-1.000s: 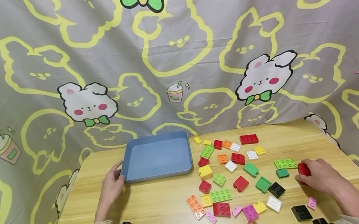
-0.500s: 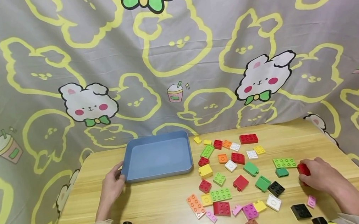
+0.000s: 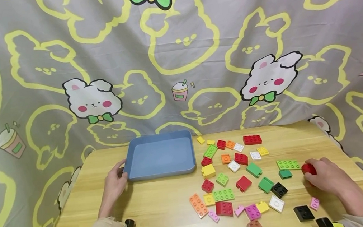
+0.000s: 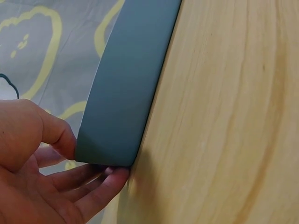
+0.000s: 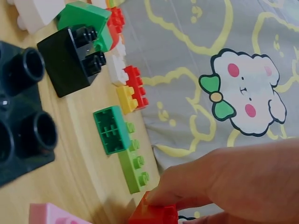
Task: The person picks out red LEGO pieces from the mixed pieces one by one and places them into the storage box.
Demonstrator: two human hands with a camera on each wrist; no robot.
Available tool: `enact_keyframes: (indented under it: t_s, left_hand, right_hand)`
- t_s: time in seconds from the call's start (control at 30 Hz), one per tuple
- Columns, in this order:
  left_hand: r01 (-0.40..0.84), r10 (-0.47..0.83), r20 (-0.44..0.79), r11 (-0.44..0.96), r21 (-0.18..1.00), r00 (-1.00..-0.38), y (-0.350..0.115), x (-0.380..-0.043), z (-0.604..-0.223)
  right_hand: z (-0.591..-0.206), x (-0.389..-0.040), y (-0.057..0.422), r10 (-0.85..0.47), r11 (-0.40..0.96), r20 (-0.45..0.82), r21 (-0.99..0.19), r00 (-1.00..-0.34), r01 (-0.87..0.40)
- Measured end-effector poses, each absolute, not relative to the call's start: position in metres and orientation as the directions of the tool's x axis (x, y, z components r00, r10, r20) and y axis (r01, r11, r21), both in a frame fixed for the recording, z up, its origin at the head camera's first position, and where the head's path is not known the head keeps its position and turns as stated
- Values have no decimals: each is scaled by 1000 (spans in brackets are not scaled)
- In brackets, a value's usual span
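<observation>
The left hand grips the near left corner of a blue tray. In the left wrist view the thumb sits at the rim and the other fingers curl around the tray's lower corner. At the right of the table, the right hand pinches a red brick between thumb and fingers, covering part of it. The right wrist view shows the same red brick at the bottom edge. Beside it lie a light green brick and a dark green brick.
Several loose bricks in many colours are spread over the wooden table, right of the tray. A black brick and a small pink brick lie nearer the right forearm. A patterned curtain hangs behind and at both sides.
The right hand has shifted slightly to the right, and the red brick has turned in its fingers, showing less of its length. The left hand keeps its grip on the tray; the head view has shifted a little.
</observation>
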State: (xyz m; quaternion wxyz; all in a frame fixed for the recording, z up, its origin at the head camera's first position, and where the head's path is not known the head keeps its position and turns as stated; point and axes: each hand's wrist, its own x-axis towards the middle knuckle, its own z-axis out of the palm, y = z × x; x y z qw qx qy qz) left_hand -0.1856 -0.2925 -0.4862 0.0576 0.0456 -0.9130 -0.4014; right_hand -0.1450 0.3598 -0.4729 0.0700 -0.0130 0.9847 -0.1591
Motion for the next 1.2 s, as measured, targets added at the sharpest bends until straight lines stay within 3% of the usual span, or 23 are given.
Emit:
enact_keyframes:
  t_s: [0.37, 1.2]
  left_hand:
    - [-44, -125, 54, 671, 740, -991, -289, -191, -483]
    - [-47, -124, 49, 674, 737, -991, -293, -186, -482]
  right_hand:
    - [-458, -141, 359, -10, 947, -58, -321, -998, 9]
    - [-447, -134, 327, -69, 934, 278, -320, -958, -161]
